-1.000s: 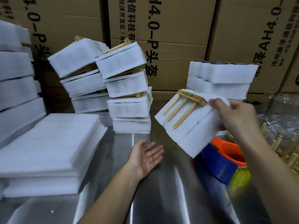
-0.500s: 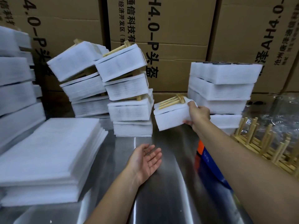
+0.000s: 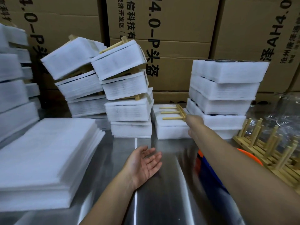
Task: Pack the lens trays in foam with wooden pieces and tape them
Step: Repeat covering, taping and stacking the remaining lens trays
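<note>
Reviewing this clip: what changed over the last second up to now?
The right hand carried the foam-wrapped bundle with its wooden piece forward and down from mid-air, setting it on the steel table between the middle stack and the right stack; it still holds the bundle's right edge. The left hand stayed open, palm up, and both stacks stayed put.

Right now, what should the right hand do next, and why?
Probably let go and draw back: the foam bundle already sits on the table between two stacks, the right hand holds its edge, and the left hand lies open.
</note>
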The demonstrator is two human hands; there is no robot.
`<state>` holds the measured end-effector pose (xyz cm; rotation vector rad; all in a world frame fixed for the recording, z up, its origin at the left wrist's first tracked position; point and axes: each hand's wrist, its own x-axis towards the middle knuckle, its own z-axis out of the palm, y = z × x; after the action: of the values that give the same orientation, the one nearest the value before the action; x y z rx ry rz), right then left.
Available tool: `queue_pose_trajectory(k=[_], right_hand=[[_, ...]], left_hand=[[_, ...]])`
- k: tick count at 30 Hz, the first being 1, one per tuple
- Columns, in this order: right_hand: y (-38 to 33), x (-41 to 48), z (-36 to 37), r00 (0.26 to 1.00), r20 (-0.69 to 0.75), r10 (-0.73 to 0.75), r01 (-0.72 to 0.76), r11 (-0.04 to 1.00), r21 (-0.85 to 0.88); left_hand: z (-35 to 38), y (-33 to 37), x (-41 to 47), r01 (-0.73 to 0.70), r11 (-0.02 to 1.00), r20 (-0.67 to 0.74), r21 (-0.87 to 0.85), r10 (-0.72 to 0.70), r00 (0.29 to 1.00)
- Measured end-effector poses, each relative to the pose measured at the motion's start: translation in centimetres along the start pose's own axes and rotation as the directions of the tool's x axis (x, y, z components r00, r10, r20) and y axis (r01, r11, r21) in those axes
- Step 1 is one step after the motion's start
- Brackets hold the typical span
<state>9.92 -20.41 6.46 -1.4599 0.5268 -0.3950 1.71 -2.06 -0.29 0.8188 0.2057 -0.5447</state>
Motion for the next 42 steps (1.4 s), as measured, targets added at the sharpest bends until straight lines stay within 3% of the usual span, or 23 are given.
queue_pose_trajectory(k=[3,5,6,7,9,11,12,13,16,19,24,26,32,38,42], right_hand=[[-3.1,-2.1,-0.6,0.991,0.136,0.015,0.007,0.988,-0.156],[-5.3,-4.0,-1.7,0.964,0.247,-0.097,0.176,0.929,-0.325],[-6.4,-4.9,-2.4,0.937,0.261,-0.233,0.320,0.872,-0.369],[-7.4,-5.6,-3.1,0.884,0.238,-0.403,0.468,0.776,-0.424],[-9.2,-6.2,-4.7,0.669,0.147,-0.729,0.652,0.481,-0.586],[-11.0,-5.6,-6.1,0.467,0.097,-0.879,0.638,0.259,-0.725],[-11.9,-5.0,-6.6,0.443,0.093,-0.892,0.588,0.211,-0.781],[-12.6,-4.4,-7.2,0.467,0.098,-0.879,0.524,0.187,-0.831],[-14.3,-2.2,-8.1,0.651,0.130,-0.747,0.309,0.105,-0.945],[-15.1,-0.4,-8.6,0.767,0.157,-0.622,0.193,-0.011,-0.981],[-15.3,0.5,-7.6,0.803,0.114,-0.585,0.173,0.045,-0.984],[-15.3,0.6,-7.3,0.781,0.081,-0.619,0.179,0.097,-0.979],[-14.4,-0.2,-8.5,0.578,0.148,-0.802,0.330,0.064,-0.942],[-13.6,-6.0,-8.4,0.466,0.164,-0.869,0.562,0.148,-0.814],[-11.2,-11.8,-8.5,0.322,0.257,-0.911,0.716,0.057,-0.696]], left_hand=[[0.0,0.1,0.1,0.012,1.000,0.003,0.004,-0.012,1.000],[0.0,0.2,0.0,0.019,1.000,0.008,0.006,-0.019,1.000],[0.0,0.2,0.0,0.021,1.000,0.011,0.003,-0.021,1.000],[0.0,0.2,0.0,0.023,1.000,0.014,0.002,-0.023,1.000],[0.0,0.2,-0.1,0.020,1.000,0.013,0.007,-0.020,1.000],[0.1,0.1,-0.2,0.014,1.000,0.011,0.004,-0.014,1.000],[0.2,0.1,-0.3,0.009,1.000,0.008,0.002,-0.009,1.000],[0.2,0.0,-0.3,0.004,1.000,0.004,0.002,-0.004,1.000],[0.3,-0.1,-0.3,-0.011,1.000,0.002,-0.003,0.011,1.000],[0.3,-0.1,-0.2,-0.015,1.000,0.008,0.005,0.015,1.000],[0.0,0.0,0.1,-0.012,1.000,0.013,-0.003,0.012,1.000],[0.0,0.0,0.1,-0.012,1.000,0.012,0.003,0.012,1.000],[0.0,0.1,-0.1,0.004,1.000,0.022,0.012,-0.005,1.000],[0.1,0.2,-0.4,0.008,1.000,0.016,0.013,-0.008,1.000],[0.2,0.2,-0.5,0.005,1.000,0.002,0.005,-0.005,1.000]])
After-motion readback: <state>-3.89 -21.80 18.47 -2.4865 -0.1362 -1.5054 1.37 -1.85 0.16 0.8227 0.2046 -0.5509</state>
